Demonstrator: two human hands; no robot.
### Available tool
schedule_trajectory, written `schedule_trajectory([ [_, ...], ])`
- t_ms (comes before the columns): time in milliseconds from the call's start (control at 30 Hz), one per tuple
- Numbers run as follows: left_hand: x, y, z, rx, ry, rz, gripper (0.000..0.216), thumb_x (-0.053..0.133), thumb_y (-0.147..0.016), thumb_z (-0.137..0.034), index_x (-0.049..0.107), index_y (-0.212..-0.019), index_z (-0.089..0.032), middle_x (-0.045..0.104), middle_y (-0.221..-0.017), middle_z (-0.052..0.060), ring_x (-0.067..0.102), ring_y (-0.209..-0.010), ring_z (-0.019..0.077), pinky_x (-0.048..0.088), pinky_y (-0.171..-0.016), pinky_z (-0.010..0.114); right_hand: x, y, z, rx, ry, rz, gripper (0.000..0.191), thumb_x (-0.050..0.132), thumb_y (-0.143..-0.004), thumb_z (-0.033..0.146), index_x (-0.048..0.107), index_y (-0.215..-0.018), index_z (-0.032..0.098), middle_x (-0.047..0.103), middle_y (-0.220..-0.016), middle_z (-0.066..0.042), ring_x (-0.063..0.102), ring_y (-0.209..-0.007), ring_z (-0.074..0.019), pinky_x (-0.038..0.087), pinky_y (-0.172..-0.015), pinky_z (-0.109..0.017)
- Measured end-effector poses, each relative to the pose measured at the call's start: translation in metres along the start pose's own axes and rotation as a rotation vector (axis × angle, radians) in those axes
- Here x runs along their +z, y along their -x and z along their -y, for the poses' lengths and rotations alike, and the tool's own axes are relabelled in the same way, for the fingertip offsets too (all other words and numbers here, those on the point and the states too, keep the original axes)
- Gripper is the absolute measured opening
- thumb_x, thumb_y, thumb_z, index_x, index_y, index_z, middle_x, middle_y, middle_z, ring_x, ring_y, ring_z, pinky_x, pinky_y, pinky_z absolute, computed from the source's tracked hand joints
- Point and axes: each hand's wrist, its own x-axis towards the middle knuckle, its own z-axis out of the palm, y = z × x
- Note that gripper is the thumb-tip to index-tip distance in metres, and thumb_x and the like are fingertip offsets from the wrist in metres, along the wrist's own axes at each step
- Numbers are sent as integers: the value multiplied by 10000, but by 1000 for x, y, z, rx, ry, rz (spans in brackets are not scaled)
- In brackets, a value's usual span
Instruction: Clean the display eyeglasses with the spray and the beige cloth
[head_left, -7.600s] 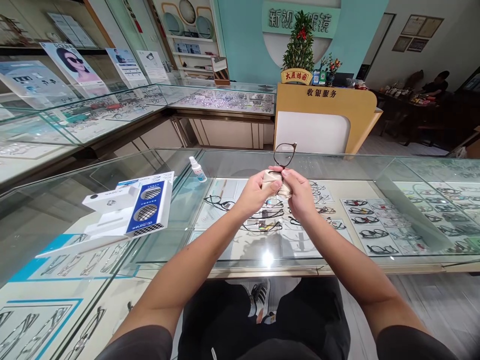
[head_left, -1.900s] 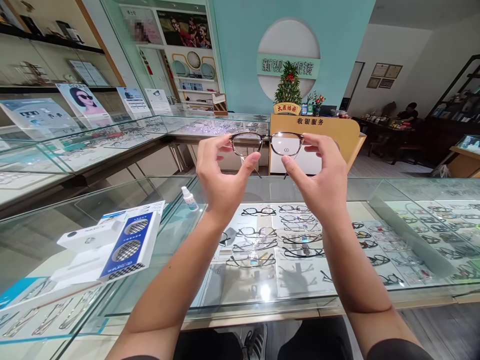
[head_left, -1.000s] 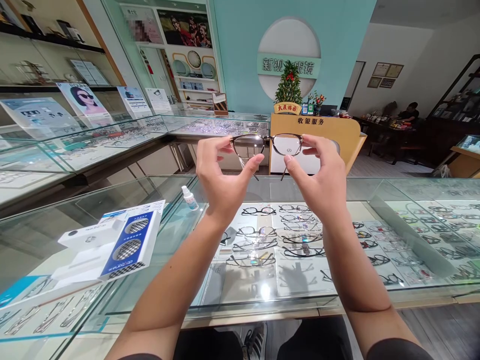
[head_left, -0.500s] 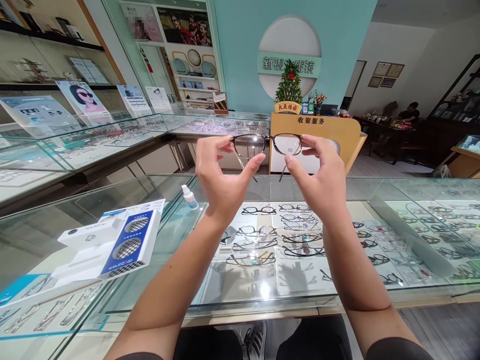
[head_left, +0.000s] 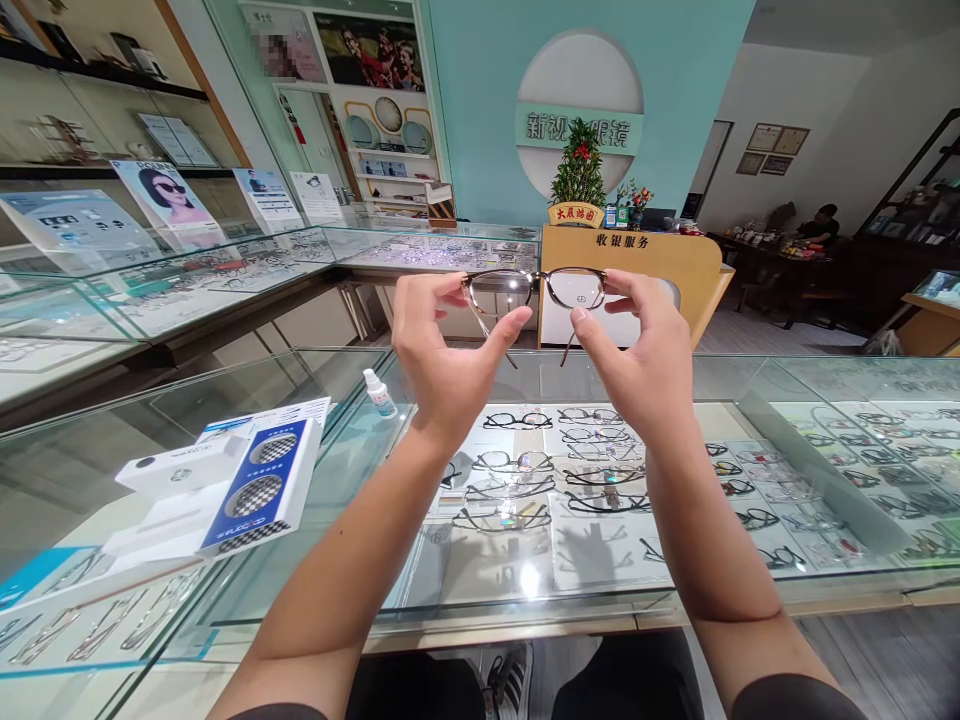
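A pair of dark-rimmed eyeglasses (head_left: 537,280) is raised in front of me, lenses upright and temples unfolded. My left hand (head_left: 442,340) is closed on the left end of the frame, fingers behind it and thumb pointing inward below the lens. At the opposite end, my right hand (head_left: 645,340) grips the frame the same way, its thumb tip near the lower rim. The right lens carries a small printed logo. Below my hands, several eyeglass frames (head_left: 517,487) lie in rows inside the glass display case (head_left: 480,615).
A small white spray bottle (head_left: 380,394) stands on the glass left of my forearm. Further left sits a white and blue display box (head_left: 259,485). Behind are a wooden cashier counter (head_left: 675,280) and more glass cases (head_left: 225,255). A seated person (head_left: 821,228) is far back right.
Almost nothing differs. The eyeglasses have tilted very slightly, shifting the reflections on the lenses; both hands keep their hold.
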Motion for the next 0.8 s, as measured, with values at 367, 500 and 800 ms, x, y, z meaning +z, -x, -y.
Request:
schedule_trajectory([
  [367, -1, -1, 0, 1, 15, 10, 611, 924, -814, -684, 675, -1205, -285, 677, -1075, 48, 678, -1001, 258, 563, -924, 462, 1, 1, -1, -21, 10, -11, 405, 758, -945, 429, 701, -1315, 275, 785, -1303, -111, 759, -1102, -293, 620, -993, -537],
  [500, -1, 0, 1, -1, 57, 24, 618, 933, -816, -661, 676, -1236, -289, 664, -1102, 58, 679, -1059, 279, 558, -964, 482, 0, 1, 0, -15, 10, -5, 407, 757, -945, 443, 700, -1311, 276, 785, -1307, -111, 758, -1099, -293, 621, -986, -534],
  [800, 0, 0, 2, -10, 74, 11, 601, 939, -813, -654, 698, -1228, -293, 690, -1110, 59, 697, -1024, 260, 579, -954, 481, 1, 1, -3, -51, 22, -18, 404, 759, -954, 437, 684, -1316, 275, 776, -1297, -107, 752, -1088, -289, 620, -972, -530],
])
